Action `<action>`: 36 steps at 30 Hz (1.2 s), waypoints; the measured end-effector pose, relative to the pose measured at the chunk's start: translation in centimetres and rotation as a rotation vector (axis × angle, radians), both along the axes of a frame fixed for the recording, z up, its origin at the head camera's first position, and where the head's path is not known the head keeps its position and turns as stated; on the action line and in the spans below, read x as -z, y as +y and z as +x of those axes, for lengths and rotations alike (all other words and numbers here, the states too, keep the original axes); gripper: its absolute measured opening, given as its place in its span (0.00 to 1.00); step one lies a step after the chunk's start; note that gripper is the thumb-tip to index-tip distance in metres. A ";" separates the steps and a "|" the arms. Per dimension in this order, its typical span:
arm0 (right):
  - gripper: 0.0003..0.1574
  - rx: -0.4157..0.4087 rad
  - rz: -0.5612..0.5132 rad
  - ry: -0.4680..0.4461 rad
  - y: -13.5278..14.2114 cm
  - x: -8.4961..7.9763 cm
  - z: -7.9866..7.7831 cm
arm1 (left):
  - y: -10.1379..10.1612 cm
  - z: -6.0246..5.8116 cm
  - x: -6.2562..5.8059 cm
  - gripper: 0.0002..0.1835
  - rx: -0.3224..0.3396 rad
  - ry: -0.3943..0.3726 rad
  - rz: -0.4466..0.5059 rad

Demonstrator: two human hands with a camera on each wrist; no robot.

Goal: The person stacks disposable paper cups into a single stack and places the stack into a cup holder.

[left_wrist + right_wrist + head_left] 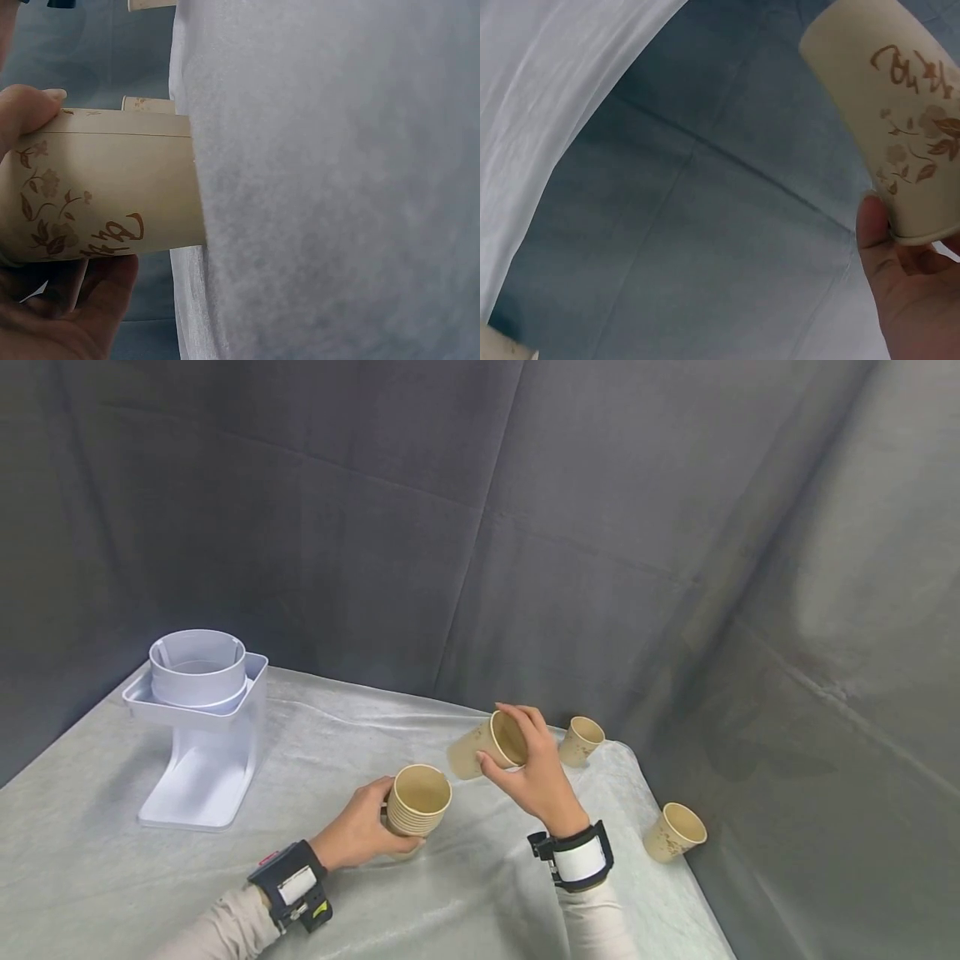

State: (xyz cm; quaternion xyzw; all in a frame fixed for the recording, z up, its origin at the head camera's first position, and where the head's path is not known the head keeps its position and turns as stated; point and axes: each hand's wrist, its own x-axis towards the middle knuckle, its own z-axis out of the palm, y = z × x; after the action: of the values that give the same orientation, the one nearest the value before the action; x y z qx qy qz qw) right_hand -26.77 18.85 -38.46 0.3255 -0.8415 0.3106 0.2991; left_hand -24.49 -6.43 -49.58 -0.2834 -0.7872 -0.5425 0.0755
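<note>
near the back left corner of the worktop (337, 714) a white stand (198, 785) carries a round white collar (197, 677) in its top tray, its broad flat foot presumably there to steady what sits above. to the right, around the middle of the worktop, the left hand (367, 827) wraps the side of a stack of paper cups (420, 810), thumb and fingers parted about as wide as the cups; the mouths face up, probably so the nested rims keep together, though i cannot tell whether the base touches the worktop. near it, toward the back edge, the right hand (538, 772) pinches one tilted cup (468, 753) by the rim, thumb and fingers spread across the mouth, a hold that seems meant to leave the narrower base free, pointing left. beyond that hand a patterned cup (580, 745) stands by the back right corner and another cup (667, 839) at the right edge, both mouth up, set well apart perhaps for finger room.
</note>
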 end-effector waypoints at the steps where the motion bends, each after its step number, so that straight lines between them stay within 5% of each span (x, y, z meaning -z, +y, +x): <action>1: 0.41 -0.013 -0.010 0.004 -0.3 0.0 0.1 | 0.0 0.0 0.0 0.40 -0.001 0.001 0.001; 8: 0.39 -0.098 -0.042 0.015 -2.9 -1.1 1.5 | -0.1 0.3 -0.5 0.40 0.000 -0.007 -0.001; 12: 0.40 -0.124 -0.034 0.023 -3.3 0.0 0.6 | -0.1 0.3 -0.5 0.39 0.001 -0.006 -0.010; 36: 0.40 -0.216 0.029 -0.042 -5.9 1.8 1.3 | -0.2 0.0 -0.3 0.40 0.005 -0.021 -0.031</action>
State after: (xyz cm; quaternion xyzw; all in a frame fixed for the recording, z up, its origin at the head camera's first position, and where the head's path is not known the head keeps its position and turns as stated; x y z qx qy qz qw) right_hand -25.48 12.92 -40.30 0.4120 -0.8120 0.3356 0.2413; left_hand -24.52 -6.61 -49.29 -0.2810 -0.7954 -0.5334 0.0616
